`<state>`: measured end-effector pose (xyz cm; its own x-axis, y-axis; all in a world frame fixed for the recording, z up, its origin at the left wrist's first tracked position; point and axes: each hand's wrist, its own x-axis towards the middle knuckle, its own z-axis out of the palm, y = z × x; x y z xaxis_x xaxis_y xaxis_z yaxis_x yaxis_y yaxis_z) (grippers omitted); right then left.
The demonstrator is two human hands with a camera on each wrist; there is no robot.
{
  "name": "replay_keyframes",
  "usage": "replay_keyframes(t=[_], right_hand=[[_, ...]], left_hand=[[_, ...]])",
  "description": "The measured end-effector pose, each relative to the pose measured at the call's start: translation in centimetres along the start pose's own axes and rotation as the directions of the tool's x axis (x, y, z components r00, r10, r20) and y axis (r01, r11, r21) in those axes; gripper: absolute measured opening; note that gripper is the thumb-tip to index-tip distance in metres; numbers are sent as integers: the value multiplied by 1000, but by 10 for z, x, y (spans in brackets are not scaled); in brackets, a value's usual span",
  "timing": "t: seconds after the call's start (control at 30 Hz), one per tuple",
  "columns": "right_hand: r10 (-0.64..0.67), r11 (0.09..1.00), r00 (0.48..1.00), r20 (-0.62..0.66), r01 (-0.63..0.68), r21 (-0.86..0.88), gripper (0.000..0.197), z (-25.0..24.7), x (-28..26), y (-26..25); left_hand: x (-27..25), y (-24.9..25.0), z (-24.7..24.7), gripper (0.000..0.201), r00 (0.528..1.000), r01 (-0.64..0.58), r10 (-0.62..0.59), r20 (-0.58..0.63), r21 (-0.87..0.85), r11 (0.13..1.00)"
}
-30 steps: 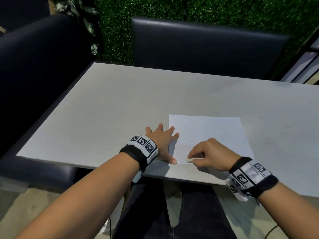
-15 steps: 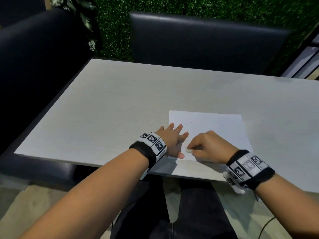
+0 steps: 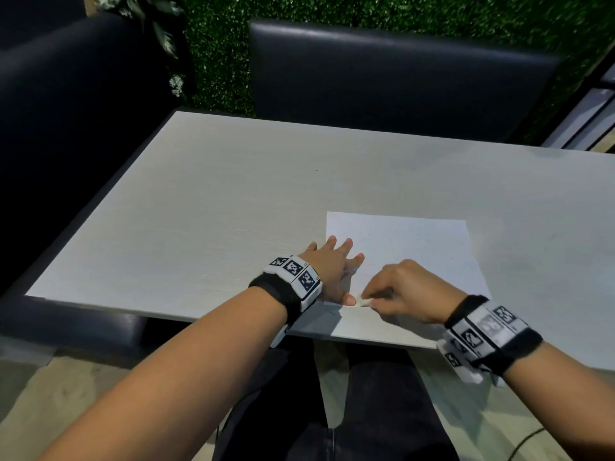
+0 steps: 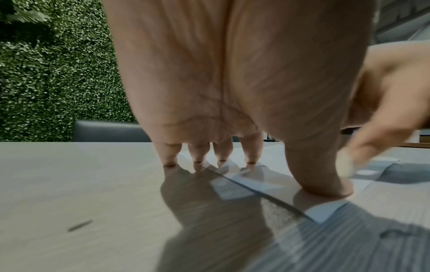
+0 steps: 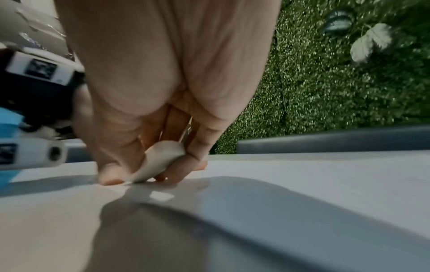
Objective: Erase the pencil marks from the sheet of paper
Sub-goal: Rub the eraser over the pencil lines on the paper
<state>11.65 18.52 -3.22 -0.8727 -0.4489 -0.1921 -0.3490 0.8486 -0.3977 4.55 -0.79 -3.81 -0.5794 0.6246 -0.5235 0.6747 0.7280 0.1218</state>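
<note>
A white sheet of paper (image 3: pixel 409 247) lies on the pale table (image 3: pixel 199 211) near its front edge, with only faint marks visible. My left hand (image 3: pixel 332 271) lies flat with spread fingers on the sheet's left edge, thumb pressed near the front left corner (image 4: pixel 325 187). My right hand (image 3: pixel 399 291) pinches a small white eraser (image 3: pixel 364 301) between thumb and fingers. The eraser's tip (image 5: pixel 158 162) touches the paper just right of the left thumb.
Dark padded seats stand behind the table (image 3: pixel 399 78) and to its left (image 3: pixel 66 111), backed by a green hedge wall (image 3: pixel 332 11). The table's front edge (image 3: pixel 366 341) runs just under my wrists. My lap is below it.
The left hand has slid right and farther onto the sheet's left edge. The right hand with the eraser has shifted slightly back and forth near the sheet's front left corner.
</note>
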Motion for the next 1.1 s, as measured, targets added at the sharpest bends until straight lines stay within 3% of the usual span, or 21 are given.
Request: replay_keyframes(t=[0.13, 0.4, 0.57, 0.67, 0.83, 0.97, 1.1], right_hand=[[130, 991, 977, -172, -123, 46, 19, -13, 23, 15], [34, 999, 999, 8, -34, 17, 19, 4, -16, -1], [171, 985, 969, -180, -162, 62, 20, -13, 13, 20], [174, 985, 972, -156, -172, 26, 20, -12, 9, 12], [34, 998, 999, 3, -34, -56, 21, -2, -10, -3], [120, 993, 984, -134, -116, 35, 22, -16, 16, 11], [136, 991, 981, -136, -133, 31, 21, -10, 14, 9]], left_hand=[[1, -1, 2, 99, 1000, -1, 0, -8, -31, 1000], [1, 0, 0, 98, 1000, -2, 2, 11, 14, 1000], [0, 0, 1, 98, 1000, 4, -4, -11, -30, 1000], [1, 1, 1, 99, 1000, 8, -8, -2, -38, 999], [2, 3, -1, 99, 1000, 16, -16, 13, -19, 1000], [3, 1, 1, 100, 1000, 13, -12, 8, -30, 999], [4, 0, 1, 100, 1000, 4, -4, 8, -34, 999]])
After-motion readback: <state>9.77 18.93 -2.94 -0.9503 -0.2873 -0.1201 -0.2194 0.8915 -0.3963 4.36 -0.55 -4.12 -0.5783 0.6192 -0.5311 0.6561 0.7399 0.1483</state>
